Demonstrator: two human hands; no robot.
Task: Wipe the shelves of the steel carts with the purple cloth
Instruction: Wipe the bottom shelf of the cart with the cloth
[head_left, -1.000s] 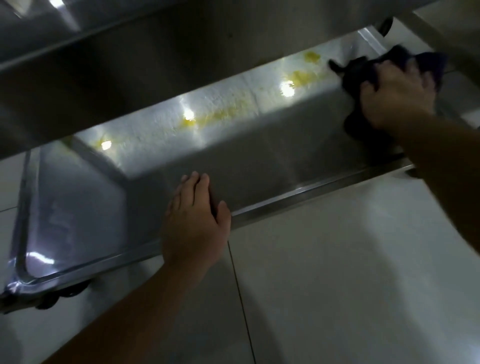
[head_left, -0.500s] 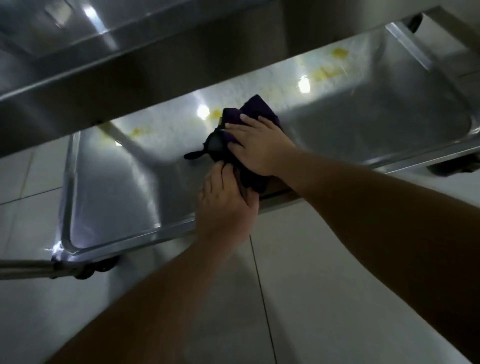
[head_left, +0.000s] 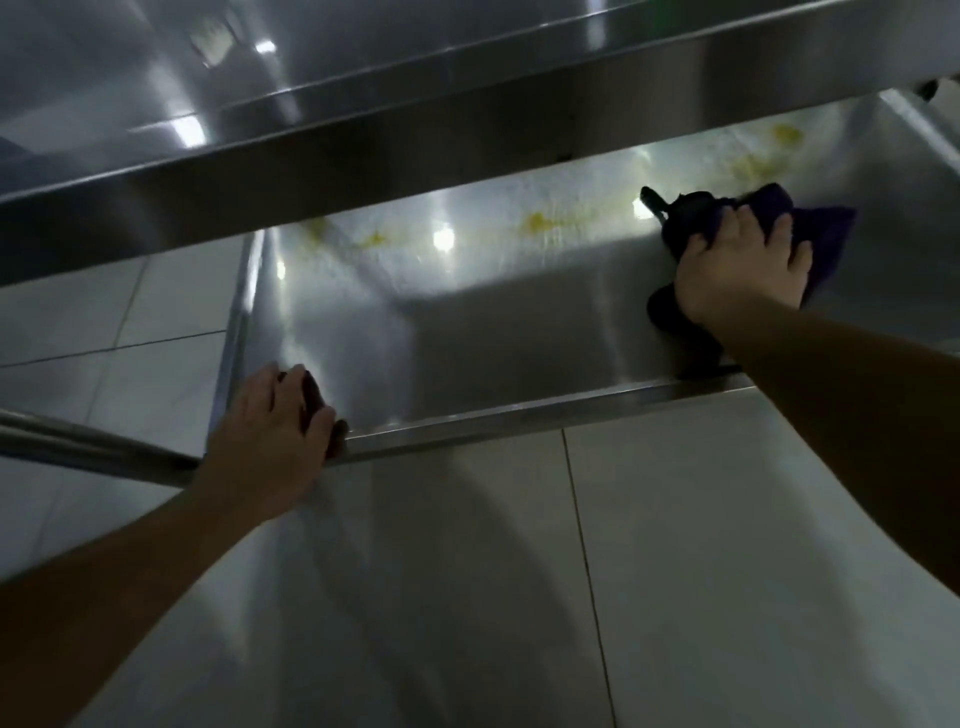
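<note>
Cart handle bar: steel tube, far left, off the lower shelf's near-left corner.
Left hand: curled over the near rim of the lower shelf at its near-left corner, fingers gripping the rim.
Yellow stains: row along the shelf's far edge.
Upper shelf: overhangs the far edge.
Right hand: closed on the purple cloth, pressing it flat near the shelf's right end.
Floor tiles: pale, below.

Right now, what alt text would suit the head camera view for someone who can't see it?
A person's right hand presses a purple cloth onto a steel cart's lower shelf, near yellow smears along its far side. The left hand grips the shelf's front rim above a tiled floor.
</note>
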